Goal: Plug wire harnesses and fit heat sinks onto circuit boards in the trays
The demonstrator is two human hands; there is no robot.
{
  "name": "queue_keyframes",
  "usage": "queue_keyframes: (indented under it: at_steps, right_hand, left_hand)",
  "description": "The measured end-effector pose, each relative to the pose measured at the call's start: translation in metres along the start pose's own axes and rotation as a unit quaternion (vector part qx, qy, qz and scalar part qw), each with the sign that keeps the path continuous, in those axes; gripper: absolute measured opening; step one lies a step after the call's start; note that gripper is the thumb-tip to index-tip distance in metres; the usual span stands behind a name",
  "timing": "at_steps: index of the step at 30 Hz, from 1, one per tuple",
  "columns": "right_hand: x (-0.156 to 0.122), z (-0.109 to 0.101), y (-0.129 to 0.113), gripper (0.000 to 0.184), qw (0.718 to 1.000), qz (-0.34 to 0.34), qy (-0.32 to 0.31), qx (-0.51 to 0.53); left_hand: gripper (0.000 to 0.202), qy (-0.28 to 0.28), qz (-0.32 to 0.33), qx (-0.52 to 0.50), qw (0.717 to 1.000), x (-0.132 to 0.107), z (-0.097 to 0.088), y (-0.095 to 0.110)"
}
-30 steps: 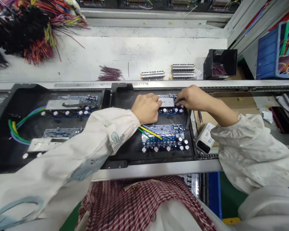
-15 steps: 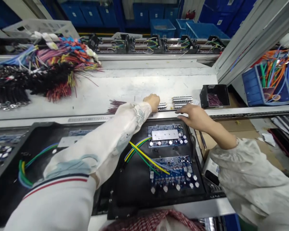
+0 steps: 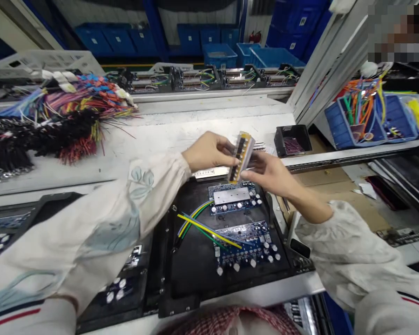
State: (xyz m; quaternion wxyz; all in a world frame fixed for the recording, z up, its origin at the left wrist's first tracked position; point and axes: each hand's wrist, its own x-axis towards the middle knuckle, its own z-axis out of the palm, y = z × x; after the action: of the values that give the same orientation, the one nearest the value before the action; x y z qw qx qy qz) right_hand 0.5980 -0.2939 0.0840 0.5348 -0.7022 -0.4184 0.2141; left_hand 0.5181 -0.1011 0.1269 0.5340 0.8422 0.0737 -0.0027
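Over a black fixture tray (image 3: 192, 274), the person's left hand (image 3: 207, 151) and right hand (image 3: 269, 174) come together on a narrow metal strip (image 3: 242, 157) lined with dark components and edged in yellow, pinching it between them from either side. It stands tilted in the air above the tray, clear of everything below, which looks like a way of keeping its components off the boards while it is turned to view. The tray seems built to hold its load steady: an upper circuit board (image 3: 233, 197) topped with an aluminium plate and a lower blue circuit board (image 3: 247, 242) sit flat in it, one above the other, with yellow, green and blue wires (image 3: 209, 231) lying loose beside them. Beyond, on the white surface (image 3: 195, 123), bundled wire harnesses (image 3: 73, 116) are heaped to the left, seemingly kept within reach, and a small black bin (image 3: 292, 140) of purple wires sits to the right, near a blue crate (image 3: 335, 122) of coloured leads.
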Motion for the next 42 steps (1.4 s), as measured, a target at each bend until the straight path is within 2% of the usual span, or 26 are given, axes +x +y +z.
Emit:
queue_keyframes:
  at_steps: [2,5,8,11,13,15,17,20,22,25,27,30,32,34,36,38,42]
  right_hand:
    - [-0.015,0.013,-0.013,0.054,0.996,-0.005,0.008,0.092]
    - [-0.041,0.025,-0.029,0.046,0.990,-0.002,0.029,0.134]
    - [-0.061,0.028,-0.041,0.044,0.990,0.005,0.029,0.140]
    - [-0.073,0.025,-0.049,0.043,0.991,0.010,0.033,0.129]
    - [-0.084,0.016,-0.051,0.041,0.994,0.023,0.041,0.097]
    - [-0.098,0.003,-0.051,0.037,0.996,0.041,0.070,0.041]
    - [-0.114,-0.011,-0.049,0.030,0.993,0.055,0.105,-0.019]
    - [-0.135,-0.019,-0.048,0.029,0.989,0.064,0.103,-0.085]
    - [-0.145,-0.015,-0.049,0.035,0.988,0.070,0.069,-0.120]
    - [-0.153,-0.004,-0.047,0.039,0.986,0.073,0.039,-0.145]
    - [-0.155,-0.001,-0.043,0.040,0.987,0.079,0.020,-0.135]
    - [-0.150,0.000,-0.034,0.044,0.989,0.084,-0.041,-0.111]
    - [-0.144,0.002,-0.030,0.046,0.984,0.073,-0.077,-0.143]
    - [-0.135,0.006,-0.029,0.048,0.970,0.048,-0.089,-0.223]
    - [-0.127,0.011,-0.030,0.048,0.948,0.013,-0.092,-0.304]
    - [-0.120,0.016,-0.030,0.048,0.932,-0.023,-0.102,-0.346]
    - [-0.114,0.020,-0.026,0.048,0.921,-0.060,-0.135,-0.361]
  left_hand:
    - [0.034,-0.013,-0.003,-0.083,0.996,-0.029,0.018,0.016]
    - [0.033,-0.027,-0.008,-0.124,0.992,-0.061,0.039,0.029]
    - [0.031,-0.046,-0.014,-0.129,0.990,-0.074,0.047,0.035]
    - [0.029,-0.057,0.003,-0.114,0.992,-0.081,0.047,0.039]
    - [0.032,-0.040,0.030,-0.059,0.997,-0.093,0.044,0.038]
    - [0.035,0.010,0.068,0.063,0.996,-0.114,0.043,0.030]
    - [0.032,0.039,0.119,0.211,0.969,-0.138,0.048,0.013]
    - [0.031,-0.011,0.193,0.356,0.914,-0.162,0.070,-0.025]
    - [0.034,-0.017,0.196,0.399,0.896,-0.165,0.087,-0.052]
    - [0.027,-0.019,0.155,0.387,0.909,-0.156,0.100,-0.076]
    - [0.022,-0.036,0.112,0.334,0.935,-0.151,0.100,-0.081]
    - [0.021,-0.041,0.035,0.257,0.965,-0.150,0.097,-0.079]
    - [0.022,-0.038,-0.002,0.229,0.973,-0.150,0.096,-0.077]
    - [0.020,-0.045,-0.034,0.220,0.974,-0.147,0.096,-0.074]
    - [0.018,-0.051,-0.058,0.237,0.968,-0.143,0.098,-0.070]
    - [0.016,-0.054,-0.049,0.288,0.955,-0.141,0.100,-0.064]
    - [0.020,-0.078,-0.001,0.433,0.898,-0.147,0.106,-0.053]
